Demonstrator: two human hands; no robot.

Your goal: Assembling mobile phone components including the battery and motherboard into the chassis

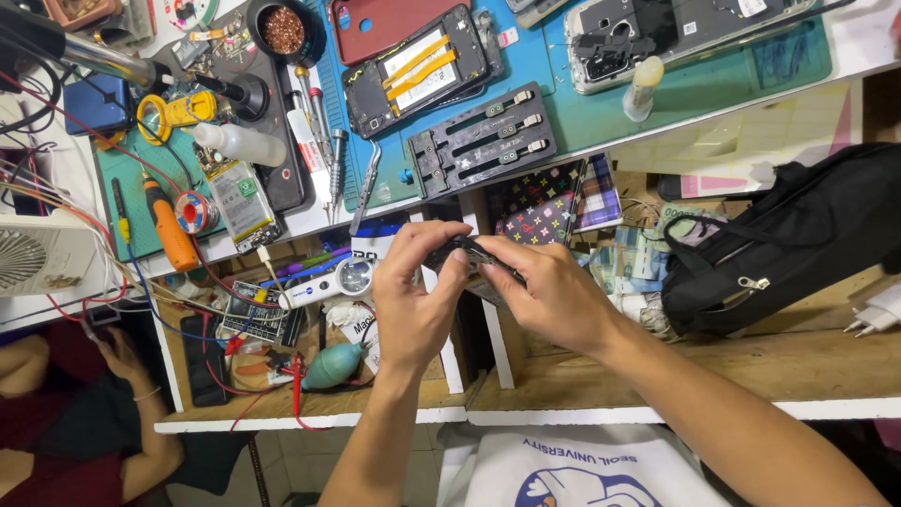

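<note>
Both my hands meet over the open drawers below the workbench edge. My left hand (418, 296) and my right hand (549, 296) together grip a small dark flat part (466, 250), pinched between the fingertips; most of it is hidden by my fingers. Straight above them on the blue mat lies a black slotted holding fixture (481, 139). An opened phone with yellow strips (420, 69) lies beyond it, and another opened phone (648, 33) lies at the far right.
Tweezers (366, 188), screwdrivers (319, 117), a white squeeze bottle (239, 143), an orange-handled tool (171, 225) and a battery (242, 202) lie on the left. A black bag (798, 235) sits on the right shelf. A teal blower bulb (333, 366) lies in the drawer. Another person's arm (122, 376) is lower left.
</note>
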